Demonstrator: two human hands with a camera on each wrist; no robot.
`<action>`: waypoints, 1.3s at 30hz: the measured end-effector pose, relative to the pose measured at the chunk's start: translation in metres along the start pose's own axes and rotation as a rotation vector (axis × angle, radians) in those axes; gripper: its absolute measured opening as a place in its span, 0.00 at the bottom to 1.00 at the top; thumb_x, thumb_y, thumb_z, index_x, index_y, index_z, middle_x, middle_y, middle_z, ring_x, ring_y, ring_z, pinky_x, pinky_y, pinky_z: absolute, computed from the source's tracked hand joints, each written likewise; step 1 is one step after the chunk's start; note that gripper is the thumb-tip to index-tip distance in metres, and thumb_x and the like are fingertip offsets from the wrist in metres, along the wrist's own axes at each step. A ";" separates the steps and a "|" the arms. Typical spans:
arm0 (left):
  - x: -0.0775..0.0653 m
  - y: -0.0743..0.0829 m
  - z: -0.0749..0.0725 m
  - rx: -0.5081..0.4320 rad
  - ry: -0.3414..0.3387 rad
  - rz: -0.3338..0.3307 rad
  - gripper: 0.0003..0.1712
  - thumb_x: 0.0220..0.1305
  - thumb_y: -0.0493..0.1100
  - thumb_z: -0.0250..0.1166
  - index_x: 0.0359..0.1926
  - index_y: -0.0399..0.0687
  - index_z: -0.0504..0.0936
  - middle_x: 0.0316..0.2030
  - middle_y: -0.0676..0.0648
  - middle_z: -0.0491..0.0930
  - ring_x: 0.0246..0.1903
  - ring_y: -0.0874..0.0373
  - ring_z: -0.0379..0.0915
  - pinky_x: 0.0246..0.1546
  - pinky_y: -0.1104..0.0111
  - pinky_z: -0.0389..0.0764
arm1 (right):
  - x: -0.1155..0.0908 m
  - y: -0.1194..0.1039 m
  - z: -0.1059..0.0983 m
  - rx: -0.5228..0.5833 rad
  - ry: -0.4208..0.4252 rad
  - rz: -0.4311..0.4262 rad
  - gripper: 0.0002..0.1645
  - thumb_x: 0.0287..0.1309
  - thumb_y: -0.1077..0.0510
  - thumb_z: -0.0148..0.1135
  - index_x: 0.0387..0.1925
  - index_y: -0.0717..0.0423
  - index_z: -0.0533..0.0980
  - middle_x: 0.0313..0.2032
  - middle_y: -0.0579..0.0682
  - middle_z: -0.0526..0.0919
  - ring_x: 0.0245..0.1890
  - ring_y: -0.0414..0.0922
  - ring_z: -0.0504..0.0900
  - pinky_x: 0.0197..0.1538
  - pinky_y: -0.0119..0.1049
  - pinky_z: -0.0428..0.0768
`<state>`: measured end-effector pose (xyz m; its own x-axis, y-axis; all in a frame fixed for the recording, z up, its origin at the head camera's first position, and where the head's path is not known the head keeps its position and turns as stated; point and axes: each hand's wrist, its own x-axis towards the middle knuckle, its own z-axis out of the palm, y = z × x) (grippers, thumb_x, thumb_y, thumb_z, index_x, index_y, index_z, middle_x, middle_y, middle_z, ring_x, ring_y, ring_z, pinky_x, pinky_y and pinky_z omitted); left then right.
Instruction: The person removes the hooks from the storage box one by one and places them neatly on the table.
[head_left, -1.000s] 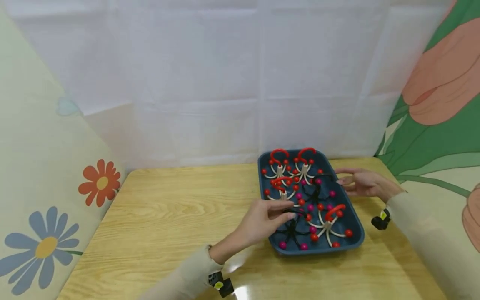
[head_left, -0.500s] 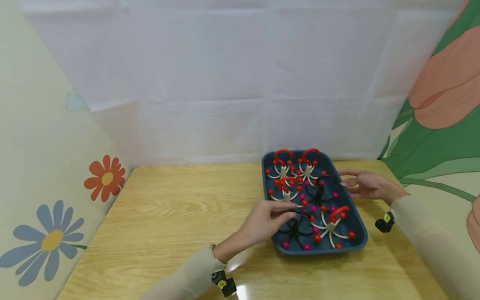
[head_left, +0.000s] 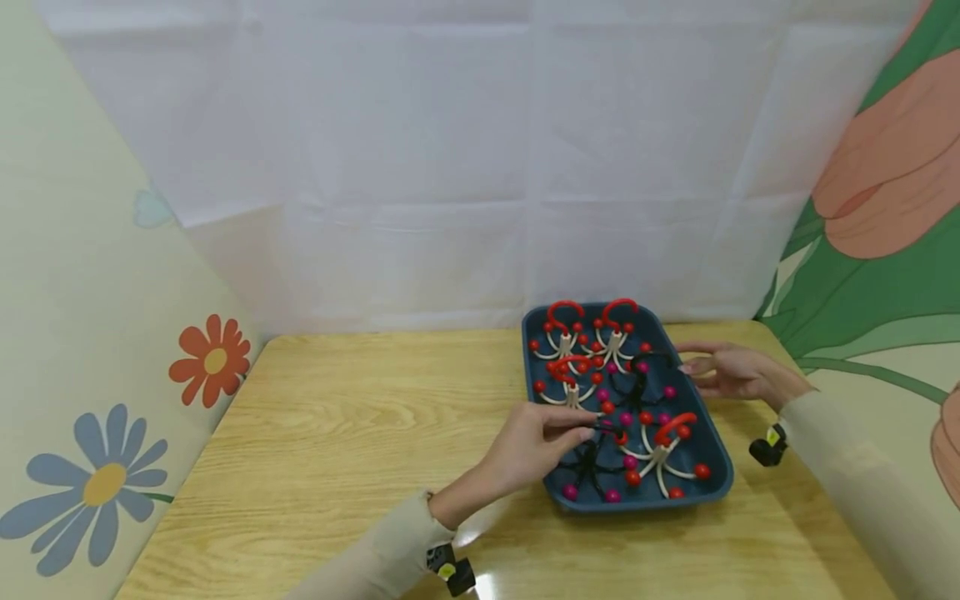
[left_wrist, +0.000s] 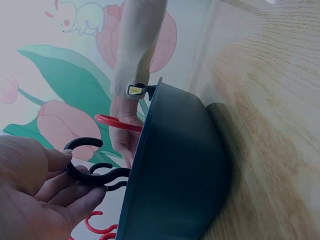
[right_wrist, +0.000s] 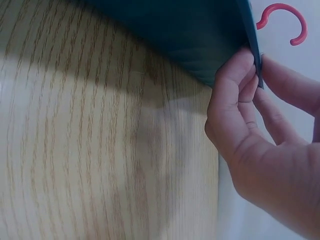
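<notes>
A dark blue tray (head_left: 637,507) on the table holds several hook racks with curved legs ending in round balls. My left hand (head_left: 521,446) pinches the hook of the front-left black hook rack (head_left: 587,467), which has purple balls. In the left wrist view, thumb and fingers meet on the curved black hook (left_wrist: 75,172) above the tray rim. At the tray's right side, my right hand (head_left: 738,372) grips the rim, thumb on one face and fingers on the other, as the right wrist view shows. Another black rack (head_left: 637,387) lies near that hand.
White racks with red hooks and red balls fill other spots in the tray, one at the front right (head_left: 660,454) and another at the back left (head_left: 566,342). A white cloth (head_left: 397,167) hangs behind the wooden table (head_left: 360,417). Flower-patterned panels stand at both sides.
The head view has shifted slightly. My left hand keeps its pinch on the black hook, and my right hand stays at the tray rim. The racks have hardly moved.
</notes>
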<state>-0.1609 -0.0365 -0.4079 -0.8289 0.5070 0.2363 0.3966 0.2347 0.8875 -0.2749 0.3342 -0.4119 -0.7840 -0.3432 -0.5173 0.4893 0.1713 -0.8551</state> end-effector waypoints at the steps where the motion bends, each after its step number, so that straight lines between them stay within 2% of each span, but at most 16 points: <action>1: 0.000 0.000 0.000 0.001 -0.001 -0.001 0.15 0.71 0.40 0.70 0.55 0.39 0.89 0.50 0.41 0.91 0.47 0.51 0.91 0.44 0.78 0.85 | 0.000 0.000 0.000 0.002 -0.001 -0.001 0.23 0.77 0.64 0.56 0.63 0.36 0.72 0.44 0.41 0.85 0.44 0.40 0.86 0.51 0.35 0.87; 8: 0.001 0.000 0.003 0.018 0.002 -0.010 0.15 0.71 0.39 0.70 0.56 0.43 0.90 0.50 0.43 0.91 0.45 0.58 0.91 0.42 0.79 0.85 | -0.001 0.000 0.001 0.007 0.007 -0.001 0.21 0.76 0.64 0.57 0.60 0.35 0.74 0.44 0.41 0.85 0.45 0.40 0.85 0.51 0.35 0.86; 11: 0.001 0.001 0.003 0.040 0.009 -0.010 0.14 0.70 0.39 0.71 0.55 0.44 0.90 0.48 0.44 0.92 0.41 0.63 0.90 0.38 0.81 0.83 | -0.002 0.000 0.001 0.008 0.010 -0.006 0.21 0.76 0.64 0.57 0.59 0.35 0.75 0.44 0.41 0.85 0.45 0.40 0.85 0.51 0.34 0.86; 15: 0.001 0.002 0.004 0.090 0.022 0.017 0.13 0.70 0.40 0.71 0.53 0.44 0.91 0.45 0.44 0.93 0.31 0.72 0.82 0.28 0.81 0.76 | -0.002 0.000 0.001 -0.002 0.010 -0.012 0.22 0.77 0.64 0.56 0.62 0.37 0.73 0.44 0.42 0.84 0.46 0.40 0.85 0.51 0.34 0.86; 20: 0.000 0.001 0.005 0.123 0.038 0.052 0.13 0.70 0.39 0.71 0.53 0.43 0.91 0.44 0.44 0.93 0.26 0.76 0.75 0.25 0.80 0.72 | -0.002 0.000 0.001 0.001 0.005 -0.013 0.22 0.77 0.64 0.56 0.62 0.37 0.73 0.43 0.42 0.84 0.46 0.41 0.85 0.51 0.34 0.86; 24: 0.000 0.001 0.005 0.114 0.043 0.041 0.13 0.70 0.39 0.70 0.54 0.44 0.91 0.45 0.44 0.93 0.23 0.74 0.73 0.24 0.80 0.69 | -0.002 0.001 0.001 0.006 0.005 -0.012 0.20 0.77 0.63 0.56 0.59 0.35 0.75 0.42 0.42 0.84 0.45 0.41 0.85 0.50 0.34 0.87; 27: 0.001 0.003 0.004 0.109 0.047 0.038 0.13 0.70 0.39 0.70 0.53 0.43 0.91 0.45 0.44 0.93 0.27 0.72 0.79 0.26 0.80 0.72 | -0.002 0.001 0.001 0.006 0.005 -0.013 0.21 0.77 0.64 0.56 0.60 0.35 0.75 0.42 0.42 0.84 0.45 0.41 0.85 0.50 0.35 0.87; 30: 0.001 0.006 0.003 0.101 0.058 0.042 0.12 0.70 0.40 0.71 0.52 0.42 0.91 0.44 0.43 0.93 0.35 0.62 0.88 0.30 0.80 0.78 | -0.003 0.000 0.002 0.006 0.008 -0.011 0.23 0.77 0.63 0.56 0.65 0.38 0.72 0.42 0.42 0.84 0.44 0.41 0.85 0.50 0.35 0.87; 33: 0.001 0.010 0.001 0.094 0.071 0.039 0.12 0.70 0.40 0.71 0.51 0.42 0.92 0.45 0.43 0.93 0.38 0.53 0.91 0.33 0.79 0.80 | -0.003 -0.001 0.003 -0.001 0.007 -0.012 0.27 0.77 0.63 0.56 0.70 0.41 0.69 0.42 0.42 0.84 0.45 0.41 0.85 0.50 0.35 0.87; 39: 0.001 0.014 -0.002 0.103 0.070 0.029 0.12 0.72 0.42 0.70 0.52 0.45 0.92 0.48 0.44 0.92 0.42 0.54 0.91 0.38 0.78 0.84 | -0.004 -0.001 0.004 -0.009 0.020 -0.011 0.27 0.76 0.63 0.57 0.70 0.41 0.69 0.41 0.42 0.85 0.44 0.40 0.86 0.50 0.35 0.87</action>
<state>-0.1566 -0.0343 -0.3950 -0.8407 0.4565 0.2913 0.4560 0.3067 0.8354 -0.2704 0.3317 -0.4087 -0.7968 -0.3263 -0.5086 0.4774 0.1761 -0.8609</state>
